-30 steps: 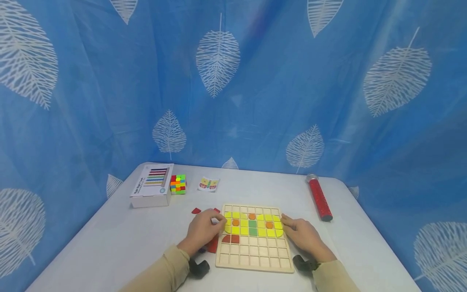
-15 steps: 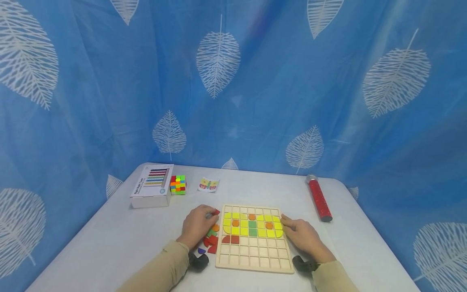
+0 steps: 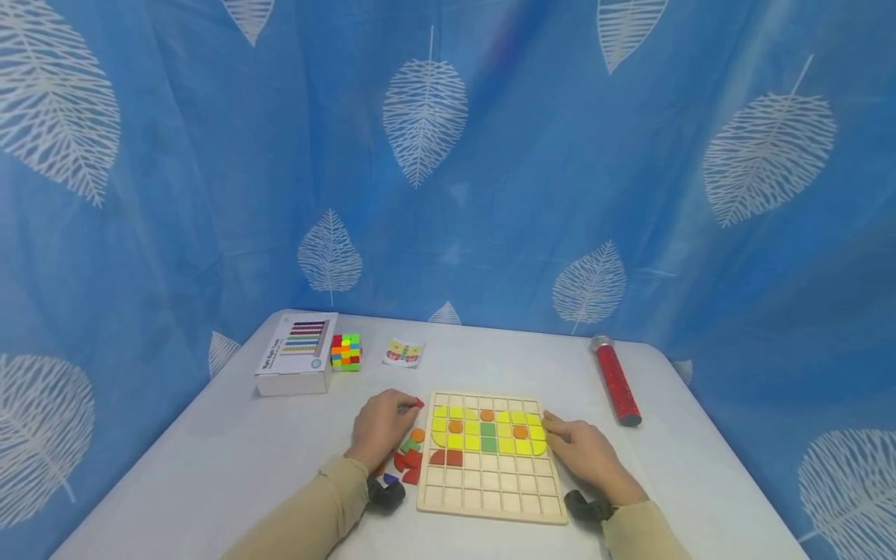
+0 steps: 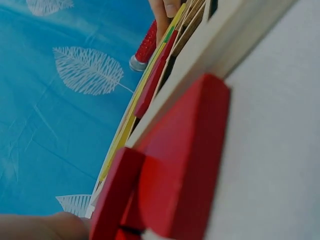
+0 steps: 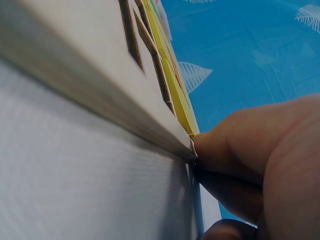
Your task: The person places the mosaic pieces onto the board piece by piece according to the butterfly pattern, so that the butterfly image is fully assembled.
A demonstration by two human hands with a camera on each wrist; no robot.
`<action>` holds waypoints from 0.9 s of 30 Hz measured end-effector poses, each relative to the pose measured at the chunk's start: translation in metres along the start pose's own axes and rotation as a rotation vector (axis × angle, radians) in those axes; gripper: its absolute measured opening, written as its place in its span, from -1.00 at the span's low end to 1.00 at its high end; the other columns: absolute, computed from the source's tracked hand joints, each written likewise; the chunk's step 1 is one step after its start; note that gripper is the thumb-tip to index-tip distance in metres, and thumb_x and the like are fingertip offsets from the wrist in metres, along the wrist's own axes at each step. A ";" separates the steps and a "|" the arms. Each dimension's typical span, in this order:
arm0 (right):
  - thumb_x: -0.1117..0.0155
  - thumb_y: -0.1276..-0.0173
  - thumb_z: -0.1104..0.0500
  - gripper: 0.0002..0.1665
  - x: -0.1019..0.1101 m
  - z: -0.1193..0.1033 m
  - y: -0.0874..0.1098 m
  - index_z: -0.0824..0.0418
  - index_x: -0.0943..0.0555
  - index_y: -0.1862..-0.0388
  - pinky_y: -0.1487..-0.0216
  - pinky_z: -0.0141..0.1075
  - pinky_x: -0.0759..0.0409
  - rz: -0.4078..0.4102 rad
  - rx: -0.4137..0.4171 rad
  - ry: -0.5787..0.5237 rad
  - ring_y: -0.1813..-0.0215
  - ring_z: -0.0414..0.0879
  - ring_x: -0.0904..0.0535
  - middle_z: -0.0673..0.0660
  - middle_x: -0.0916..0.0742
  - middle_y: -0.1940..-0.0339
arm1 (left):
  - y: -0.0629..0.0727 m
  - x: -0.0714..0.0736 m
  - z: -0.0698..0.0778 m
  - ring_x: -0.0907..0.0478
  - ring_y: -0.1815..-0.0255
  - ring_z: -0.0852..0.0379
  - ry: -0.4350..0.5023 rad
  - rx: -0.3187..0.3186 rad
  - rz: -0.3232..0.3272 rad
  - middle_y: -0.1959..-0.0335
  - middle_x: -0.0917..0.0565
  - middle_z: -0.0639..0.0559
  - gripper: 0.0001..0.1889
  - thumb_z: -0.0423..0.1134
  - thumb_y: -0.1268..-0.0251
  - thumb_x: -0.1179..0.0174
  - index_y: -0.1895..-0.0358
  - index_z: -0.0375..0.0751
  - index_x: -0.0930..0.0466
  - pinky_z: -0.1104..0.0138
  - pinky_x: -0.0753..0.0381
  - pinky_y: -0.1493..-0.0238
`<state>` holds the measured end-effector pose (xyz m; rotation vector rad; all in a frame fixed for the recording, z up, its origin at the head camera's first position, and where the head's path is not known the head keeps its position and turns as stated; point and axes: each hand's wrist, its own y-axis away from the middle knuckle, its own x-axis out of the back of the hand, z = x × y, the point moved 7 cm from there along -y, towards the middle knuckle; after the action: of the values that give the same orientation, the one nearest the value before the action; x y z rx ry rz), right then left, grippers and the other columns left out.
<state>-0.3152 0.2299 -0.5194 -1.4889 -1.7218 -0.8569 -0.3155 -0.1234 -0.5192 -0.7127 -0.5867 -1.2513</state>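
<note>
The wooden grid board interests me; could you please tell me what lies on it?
On the board: yellow pieces, three orange discs, two green squares and, below the yellow at left, two red pieces. The cell floors beneath them are covered and cannot be seen.

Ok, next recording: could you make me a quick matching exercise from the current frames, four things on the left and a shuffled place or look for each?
Things:
1. puzzle cube
2. glittery tube
3. wooden grid board
4. pattern card

Places or looks:
A. red, with a silvery end
B. between the left hand and the right hand
C. white, with a small yellow, red and green picture
D. right beside the white box

Right pairs: 1-D, 2-A, 3-B, 4-C.
</note>
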 end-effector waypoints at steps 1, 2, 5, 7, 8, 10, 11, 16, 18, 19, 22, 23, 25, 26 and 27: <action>-0.24 -0.50 -0.01 -0.42 0.000 0.000 0.000 0.11 -0.52 -0.44 -0.47 0.23 -0.31 0.000 0.001 0.002 -0.58 0.18 -0.31 0.02 -0.50 -0.52 | -0.001 0.000 0.000 -0.66 -0.08 0.04 0.006 0.003 -0.002 0.02 -0.76 0.12 -0.71 -0.07 -0.24 -0.47 -0.01 0.02 -0.80 0.04 -0.66 -0.16; -0.24 -0.50 -0.01 -0.42 0.000 0.001 0.000 0.11 -0.52 -0.44 -0.47 0.22 -0.31 0.000 -0.001 0.001 -0.58 0.18 -0.31 0.02 -0.50 -0.52 | -0.001 -0.001 0.001 -0.67 -0.07 0.03 0.010 -0.001 -0.003 0.02 -0.76 0.11 -0.72 -0.07 -0.24 -0.47 0.00 0.00 -0.80 0.04 -0.66 -0.15; -0.24 -0.50 0.00 -0.42 0.001 0.002 0.000 0.11 -0.52 -0.44 -0.47 0.22 -0.30 -0.002 -0.004 -0.001 -0.58 0.18 -0.31 0.02 -0.49 -0.53 | 0.000 0.000 0.003 -0.67 -0.08 0.03 0.043 -0.011 -0.005 0.03 -0.76 0.12 -0.72 -0.05 -0.24 -0.47 0.02 0.00 -0.81 0.03 -0.66 -0.14; -0.24 -0.50 0.01 -0.43 0.000 0.002 0.000 0.11 -0.53 -0.43 -0.47 0.23 -0.30 -0.004 -0.003 -0.003 -0.58 0.20 -0.32 0.03 -0.50 -0.53 | 0.002 0.001 0.005 -0.66 -0.10 0.05 0.088 -0.009 -0.008 0.02 -0.76 0.15 -0.72 -0.01 -0.24 -0.46 0.03 0.04 -0.81 0.04 -0.65 -0.16; -0.24 -0.50 0.01 -0.44 0.000 0.002 0.001 0.11 -0.54 -0.43 -0.47 0.23 -0.30 -0.006 -0.006 -0.009 -0.58 0.20 -0.31 0.02 -0.50 -0.52 | 0.004 0.001 0.007 -0.65 -0.11 0.06 0.121 -0.016 -0.013 0.02 -0.76 0.16 -0.73 0.00 -0.24 -0.46 0.04 0.05 -0.82 0.04 -0.65 -0.17; -0.24 -0.50 0.01 -0.44 0.001 0.002 0.001 0.10 -0.54 -0.43 -0.47 0.23 -0.30 -0.011 -0.008 -0.018 -0.58 0.19 -0.31 0.02 -0.50 -0.52 | 0.007 0.002 0.012 -0.63 -0.11 0.09 0.191 -0.042 -0.034 0.01 -0.76 0.20 -0.76 0.00 -0.26 -0.45 0.05 0.09 -0.83 0.08 -0.66 -0.13; -0.24 -0.50 0.02 -0.44 0.001 0.002 0.001 0.10 -0.54 -0.43 -0.47 0.23 -0.30 -0.012 -0.008 -0.020 -0.58 0.19 -0.31 0.01 -0.50 -0.53 | 0.009 0.002 0.016 -0.63 -0.09 0.10 0.219 -0.071 -0.048 0.02 -0.76 0.21 -0.78 -0.02 -0.26 -0.45 0.06 0.10 -0.84 0.11 -0.68 -0.08; -0.25 -0.51 0.02 -0.45 0.002 0.000 0.001 0.10 -0.54 -0.43 -0.48 0.21 -0.30 -0.010 -0.004 -0.026 -0.58 0.18 -0.31 0.01 -0.51 -0.52 | 0.026 0.002 0.041 -0.63 0.00 0.18 0.284 -0.241 -0.168 0.06 -0.77 0.30 -0.82 -0.08 -0.26 -0.46 0.09 0.16 -0.86 0.36 -0.63 0.18; -0.25 -0.50 0.03 -0.44 0.002 0.000 0.001 0.10 -0.53 -0.43 -0.48 0.21 -0.30 -0.008 -0.005 -0.026 -0.59 0.17 -0.31 0.01 -0.51 -0.52 | 0.033 0.000 0.050 -0.65 -0.02 0.22 0.253 -0.307 -0.214 0.08 -0.77 0.36 -0.83 -0.06 -0.25 -0.46 0.10 0.19 -0.86 0.38 -0.65 0.13; -0.25 -0.50 0.03 -0.44 0.002 -0.001 0.001 0.10 -0.53 -0.44 -0.48 0.21 -0.30 -0.007 -0.005 -0.028 -0.59 0.17 -0.30 0.01 -0.51 -0.52 | 0.037 -0.001 0.054 -0.65 -0.03 0.24 0.238 -0.336 -0.238 0.10 -0.76 0.39 -0.83 -0.06 -0.24 -0.47 0.11 0.20 -0.86 0.37 -0.66 0.10; -0.25 -0.50 0.03 -0.43 0.002 -0.001 0.001 0.11 -0.52 -0.44 -0.48 0.21 -0.30 -0.005 -0.006 -0.026 -0.59 0.18 -0.30 0.02 -0.50 -0.52 | 0.046 -0.007 0.064 -0.66 -0.01 0.31 0.178 -0.438 -0.299 0.16 -0.75 0.44 -0.85 -0.08 -0.24 -0.48 0.14 0.23 -0.86 0.31 -0.68 -0.03; -0.25 -0.50 0.03 -0.43 0.002 -0.001 0.002 0.11 -0.52 -0.44 -0.48 0.21 -0.30 -0.003 -0.006 -0.025 -0.59 0.18 -0.30 0.02 -0.50 -0.52 | 0.049 -0.009 0.066 -0.67 -0.02 0.33 0.160 -0.475 -0.318 0.16 -0.75 0.46 -0.85 -0.10 -0.25 -0.47 0.14 0.22 -0.87 0.30 -0.67 -0.09; -0.25 -0.50 0.03 -0.43 0.002 -0.001 0.002 0.11 -0.52 -0.44 -0.48 0.21 -0.30 -0.001 -0.007 -0.023 -0.59 0.18 -0.30 0.02 -0.50 -0.52 | 0.054 -0.014 0.071 -0.65 -0.02 0.39 0.137 -0.525 -0.364 0.17 -0.73 0.49 -0.85 -0.11 -0.27 -0.46 0.12 0.23 -0.86 0.29 -0.65 -0.15; -0.24 -0.50 0.03 -0.43 0.001 -0.001 0.002 0.11 -0.52 -0.44 -0.48 0.21 -0.30 0.000 -0.007 -0.020 -0.59 0.17 -0.30 0.02 -0.50 -0.52 | 0.056 -0.016 0.073 -0.64 -0.02 0.41 0.121 -0.543 -0.384 0.17 -0.73 0.52 -0.84 -0.10 -0.28 -0.45 0.11 0.24 -0.86 0.28 -0.63 -0.19; -0.24 -0.51 0.03 -0.43 0.001 -0.001 0.002 0.11 -0.52 -0.44 -0.48 0.21 -0.30 0.000 -0.008 -0.019 -0.59 0.17 -0.31 0.02 -0.50 -0.52 | 0.057 -0.018 0.075 -0.64 -0.02 0.43 0.103 -0.559 -0.397 0.17 -0.72 0.53 -0.84 -0.09 -0.29 -0.44 0.10 0.25 -0.85 0.27 -0.61 -0.22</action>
<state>-0.3131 0.2304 -0.5181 -1.5070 -1.7342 -0.8528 -0.2647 -0.0465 -0.4932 -1.0164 -0.2940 -1.8454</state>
